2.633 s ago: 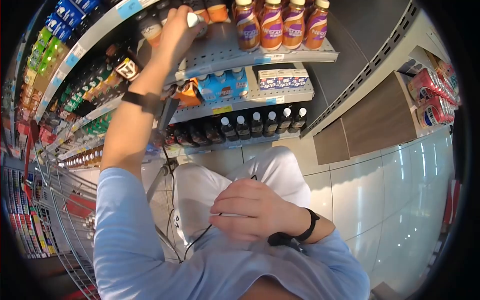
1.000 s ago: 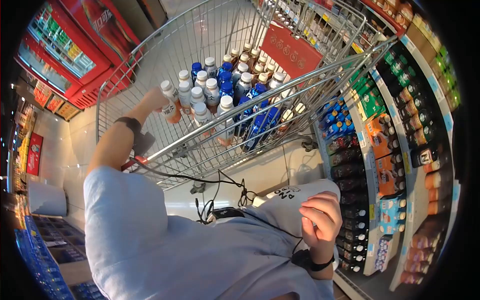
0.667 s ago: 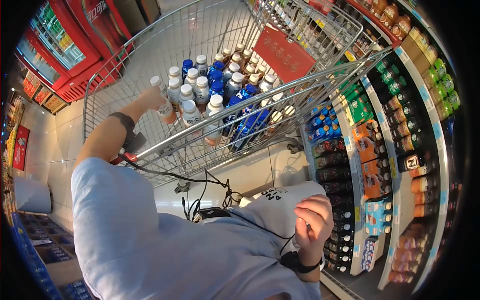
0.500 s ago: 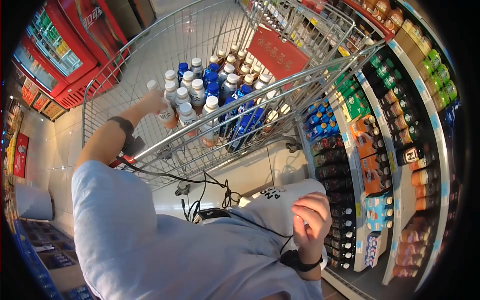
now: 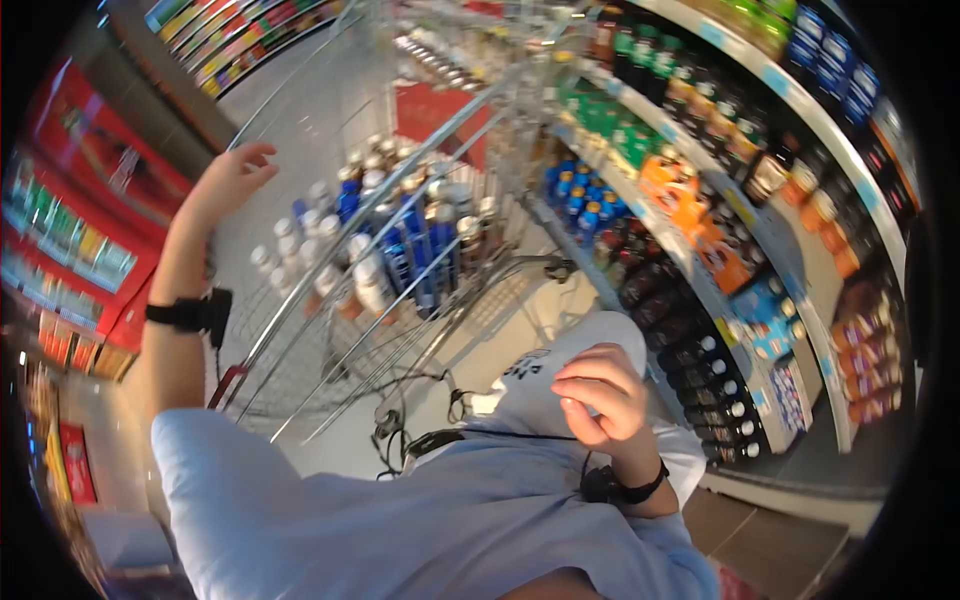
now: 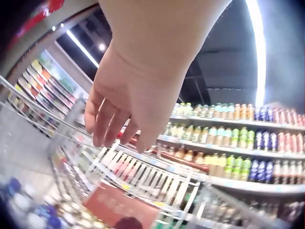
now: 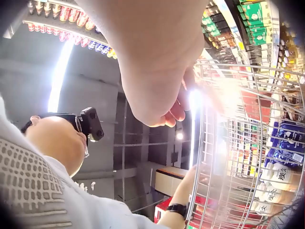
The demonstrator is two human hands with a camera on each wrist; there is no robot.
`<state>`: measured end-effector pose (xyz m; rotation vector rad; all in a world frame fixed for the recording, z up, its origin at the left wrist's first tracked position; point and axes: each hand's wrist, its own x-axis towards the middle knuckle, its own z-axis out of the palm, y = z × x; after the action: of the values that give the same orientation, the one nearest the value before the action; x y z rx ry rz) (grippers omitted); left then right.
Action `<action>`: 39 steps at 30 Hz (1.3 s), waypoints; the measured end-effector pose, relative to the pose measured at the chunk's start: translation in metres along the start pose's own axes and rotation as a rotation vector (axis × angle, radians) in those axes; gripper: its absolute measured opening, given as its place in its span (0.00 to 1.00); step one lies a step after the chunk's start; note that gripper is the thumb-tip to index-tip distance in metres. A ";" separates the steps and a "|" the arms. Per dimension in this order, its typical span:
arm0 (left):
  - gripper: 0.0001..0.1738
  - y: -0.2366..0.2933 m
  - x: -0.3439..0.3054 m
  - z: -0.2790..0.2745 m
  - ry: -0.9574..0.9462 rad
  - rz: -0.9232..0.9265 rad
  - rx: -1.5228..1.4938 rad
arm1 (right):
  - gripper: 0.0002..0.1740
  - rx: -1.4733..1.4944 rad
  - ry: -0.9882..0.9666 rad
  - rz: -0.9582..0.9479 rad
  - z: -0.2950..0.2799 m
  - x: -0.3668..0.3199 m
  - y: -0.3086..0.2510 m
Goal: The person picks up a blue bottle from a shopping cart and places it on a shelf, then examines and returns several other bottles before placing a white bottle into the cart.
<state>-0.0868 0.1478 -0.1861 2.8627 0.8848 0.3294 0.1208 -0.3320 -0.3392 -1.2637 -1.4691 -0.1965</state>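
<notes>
In the head view, my left hand is raised over the near-left side of the wire shopping cart, apart from the bottles and holding nothing. Its fingers reach out loosely, as the left wrist view also shows. White-capped bottles and blue bottles stand grouped in the cart, blurred by motion. At the cart's far end sits a red panel. My right hand hovers above my lap with loosely bent fingers and nothing in them. The right wrist view shows it from below, beside the cart's wire side.
Store shelves packed with drinks curve along the right, close to the cart. A red drinks fridge stands at the left. Dark cables hang by my lap near the cart. A red cart handle end lies under my left forearm.
My left hand moved a bottle from the shelf into the cart, let go of it and lifted away. The head view has turned toward the shelves. My right hand remains near my lap.
</notes>
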 end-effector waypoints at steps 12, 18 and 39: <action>0.20 0.419 0.037 -0.017 0.044 0.887 0.002 | 0.10 -0.165 0.189 0.085 -0.062 -0.060 -0.035; 0.26 0.588 0.087 0.121 -0.095 1.283 0.115 | 0.13 -0.288 0.340 0.134 -0.086 -0.099 -0.048; 0.30 0.826 0.257 0.291 0.291 0.769 -0.750 | 0.10 -0.381 0.545 0.404 -0.160 -0.150 -0.016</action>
<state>0.6384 -0.3994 -0.2717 2.3068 -0.3354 0.9271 0.1752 -0.5385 -0.3935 -1.6251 -0.7096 -0.5211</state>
